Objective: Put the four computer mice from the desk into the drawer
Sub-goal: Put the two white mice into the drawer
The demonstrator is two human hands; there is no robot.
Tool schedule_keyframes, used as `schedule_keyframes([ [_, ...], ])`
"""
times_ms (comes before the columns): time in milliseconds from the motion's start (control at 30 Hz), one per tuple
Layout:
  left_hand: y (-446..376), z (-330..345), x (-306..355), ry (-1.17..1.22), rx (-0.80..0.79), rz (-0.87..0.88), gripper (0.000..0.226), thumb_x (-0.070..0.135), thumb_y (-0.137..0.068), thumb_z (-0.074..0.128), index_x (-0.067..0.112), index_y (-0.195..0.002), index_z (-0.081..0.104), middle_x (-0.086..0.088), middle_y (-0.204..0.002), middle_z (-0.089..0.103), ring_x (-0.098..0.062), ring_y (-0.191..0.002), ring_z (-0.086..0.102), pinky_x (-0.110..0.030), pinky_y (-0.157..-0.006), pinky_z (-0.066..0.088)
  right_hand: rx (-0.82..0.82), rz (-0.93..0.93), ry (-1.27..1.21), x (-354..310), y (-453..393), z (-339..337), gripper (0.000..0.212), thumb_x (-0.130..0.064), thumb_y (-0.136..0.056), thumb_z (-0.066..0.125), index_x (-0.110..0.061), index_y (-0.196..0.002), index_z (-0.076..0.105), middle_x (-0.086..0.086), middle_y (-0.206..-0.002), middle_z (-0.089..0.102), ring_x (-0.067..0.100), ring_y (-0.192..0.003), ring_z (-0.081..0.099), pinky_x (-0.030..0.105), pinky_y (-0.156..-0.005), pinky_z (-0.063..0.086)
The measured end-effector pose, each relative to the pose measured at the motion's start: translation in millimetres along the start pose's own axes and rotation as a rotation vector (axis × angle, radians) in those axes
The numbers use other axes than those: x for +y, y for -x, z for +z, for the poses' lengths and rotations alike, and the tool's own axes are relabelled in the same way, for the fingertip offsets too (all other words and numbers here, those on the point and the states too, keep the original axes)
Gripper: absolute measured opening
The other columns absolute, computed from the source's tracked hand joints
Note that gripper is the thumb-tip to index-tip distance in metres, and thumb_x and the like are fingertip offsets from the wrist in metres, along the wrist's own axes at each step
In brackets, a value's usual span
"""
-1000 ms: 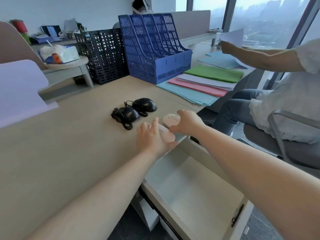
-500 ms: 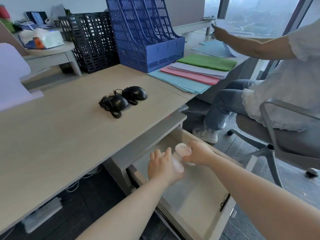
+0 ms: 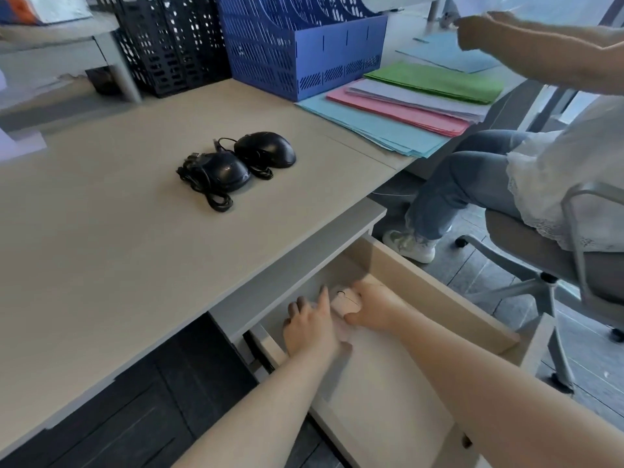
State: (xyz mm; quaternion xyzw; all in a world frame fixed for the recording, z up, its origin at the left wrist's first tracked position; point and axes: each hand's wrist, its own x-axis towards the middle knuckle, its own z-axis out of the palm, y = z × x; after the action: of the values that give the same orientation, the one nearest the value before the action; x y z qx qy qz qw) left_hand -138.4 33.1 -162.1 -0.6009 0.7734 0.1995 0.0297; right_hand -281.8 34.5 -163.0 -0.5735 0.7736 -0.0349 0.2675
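Both hands reach into the back of the open drawer [image 3: 439, 295]. The right hand [image 3: 374, 307] is curled around a pale mouse [image 3: 346, 301]; the left hand [image 3: 310, 324] covers a second pale mouse [image 3: 343, 332], of which only an edge shows, so its grip cannot be told. Two black mice, the near black mouse [image 3: 224, 170] and the far black mouse [image 3: 266, 148], lie touching on the worktop [image 3: 118, 214], cords bundled beside them.

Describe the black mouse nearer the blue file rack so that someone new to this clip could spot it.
On the beige desk, in front of the blue file rack, lie two black corded mice. The target is the mouse closer to the rack and the coloured paper stack; its neighbour has the bigger bundle of cable.
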Motion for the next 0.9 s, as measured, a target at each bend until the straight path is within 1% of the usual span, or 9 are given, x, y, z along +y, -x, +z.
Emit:
schedule_keyframes([
  [200,-6,4,1,0.008,-0.057,-0.013,0.116,0.052,-0.061,0.081,0.035,-0.148,0.007,-0.008,-0.139,0.033,-0.027,-0.129,0.031,-0.035,-0.097,0.041,0.024,-0.024,-0.018,-6,-8,9,0.052,-0.041,-0.080,0.066,-0.007,-0.117,0.050,0.012,-0.115,0.063,0.031,-0.109,0.058,0.030,-0.074,0.039],
  [333,-2,2,3,0.024,-0.093,-0.044,0.121,0.055,-0.057,0.082,0.037,-0.148,0.002,-0.010,-0.147,0.026,-0.032,-0.133,0.031,-0.040,-0.103,0.039,0.041,-0.017,-0.014,-5,-1,7,0.051,-0.040,-0.089,0.055,-0.010,-0.130,0.046,0.012,-0.125,0.060,0.030,-0.116,0.055,0.032,-0.084,0.044],
  [433,6,-4,4,0.010,-0.098,-0.038,0.120,0.061,-0.059,0.078,0.035,-0.149,0.003,-0.011,-0.156,0.017,-0.033,-0.142,0.020,-0.043,-0.110,0.032,0.109,-0.004,0.016,-4,10,-3,0.038,-0.037,-0.092,0.047,-0.014,-0.122,0.052,0.010,-0.121,0.061,0.031,-0.115,0.056,0.038,-0.088,0.050],
  [533,17,-16,10,0.039,-0.036,0.030,0.097,0.059,-0.074,0.067,0.026,-0.149,0.014,-0.011,-0.154,0.023,-0.029,-0.141,0.025,-0.040,-0.108,0.034,0.147,0.002,-0.004,-4,22,-18,0.035,-0.037,-0.092,0.046,-0.018,-0.118,0.060,0.004,-0.117,0.065,0.028,-0.109,0.060,0.033,-0.083,0.049],
  [633,30,-42,22,0.078,0.051,0.115,0.062,0.041,-0.089,0.055,0.018,-0.141,0.031,-0.008,-0.142,0.039,-0.027,-0.131,0.036,-0.037,-0.100,0.039,0.195,-0.029,0.007,-8,34,-38,0.027,-0.033,-0.090,0.046,-0.015,-0.094,0.066,0.004,-0.097,0.068,0.025,-0.090,0.061,0.029,-0.068,0.045],
  [700,38,-67,30,0.107,0.078,0.154,0.040,0.032,-0.091,0.051,0.013,-0.125,0.046,-0.009,-0.132,0.046,-0.028,-0.126,0.041,-0.038,-0.094,0.041,0.253,-0.053,0.025,-17,43,-53,0.026,-0.031,-0.089,0.045,-0.013,-0.079,0.061,0.004,-0.084,0.063,0.026,-0.081,0.058,0.028,-0.063,0.039],
  [733,42,-79,34,0.127,0.096,0.169,0.032,0.029,-0.090,0.050,0.011,-0.116,0.050,-0.010,-0.127,0.049,-0.029,-0.122,0.045,-0.038,-0.091,0.042,0.291,-0.062,0.033,-23,49,-60,0.028,-0.032,-0.091,0.045,-0.013,-0.077,0.060,0.005,-0.081,0.063,0.027,-0.080,0.058,0.027,-0.062,0.038],
  [833,53,-115,40,0.197,0.199,0.240,0.022,0.022,-0.091,0.048,0.008,-0.107,0.054,-0.012,-0.118,0.055,-0.033,-0.110,0.053,-0.037,-0.084,0.043,0.459,-0.111,0.008,-40,65,-81,0.040,-0.041,-0.093,0.044,-0.012,-0.074,0.064,0.003,-0.076,0.067,0.026,-0.075,0.059,0.029,-0.060,0.043],
  [900,59,-137,39,0.254,0.291,0.287,0.023,0.019,-0.091,0.047,0.007,-0.107,0.058,-0.013,-0.115,0.058,-0.033,-0.105,0.056,-0.036,-0.082,0.044,0.574,-0.149,-0.013,-52,72,-92,0.046,-0.044,-0.094,0.042,-0.013,-0.063,0.058,0.000,-0.061,0.060,0.025,-0.067,0.056,0.030,-0.055,0.040],
])
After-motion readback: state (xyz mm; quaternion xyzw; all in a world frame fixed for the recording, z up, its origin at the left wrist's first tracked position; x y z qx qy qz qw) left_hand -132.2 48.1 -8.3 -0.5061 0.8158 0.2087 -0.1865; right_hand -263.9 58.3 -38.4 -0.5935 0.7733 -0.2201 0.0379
